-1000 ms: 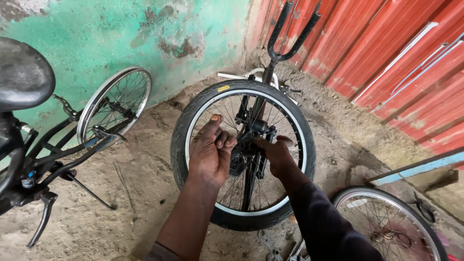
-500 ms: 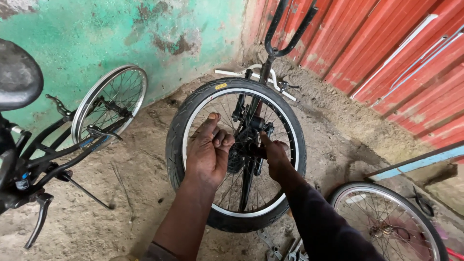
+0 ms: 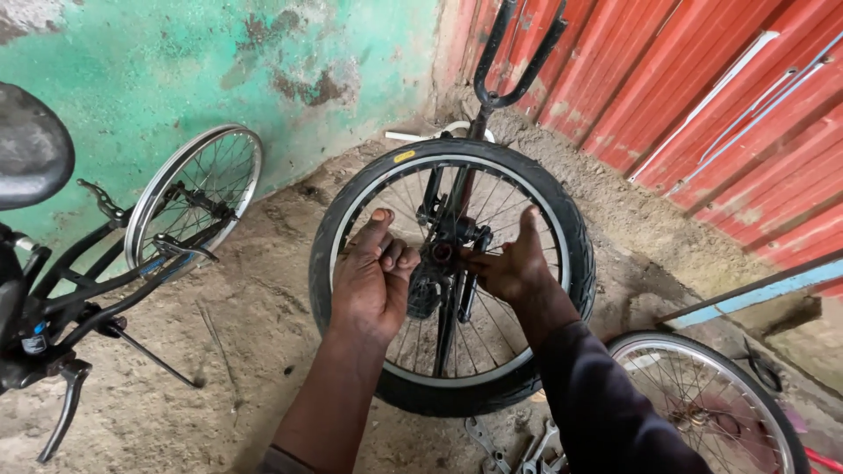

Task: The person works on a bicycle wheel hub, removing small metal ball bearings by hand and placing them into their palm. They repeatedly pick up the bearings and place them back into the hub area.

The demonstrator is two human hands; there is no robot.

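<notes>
A bicycle wheel with a black tyre point(image 3: 334, 228) and silver spokes stands upright on the dirt floor in front of me. My left hand point(image 3: 371, 276) is at its hub point(image 3: 439, 254), fingers curled close to the axle. My right hand point(image 3: 512, 263) reaches in from the other side, its fingertips touching the hub while the thumb points up. What the fingers pinch is too small to tell. Behind the wheel a black fork point(image 3: 514, 53) rises upright.
A black bicycle frame with a saddle point(image 3: 31, 149) and a bare silver rim point(image 3: 198, 197) stands on the left by the green wall. Another bare wheel point(image 3: 711, 404) lies at the lower right. Red corrugated sheeting point(image 3: 702, 88) is behind. Metal tools point(image 3: 518, 452) lie near my knees.
My view has shifted slightly to the left and closer to the wheel. Both hands stay at the hub, and my right thumb has lifted upward.
</notes>
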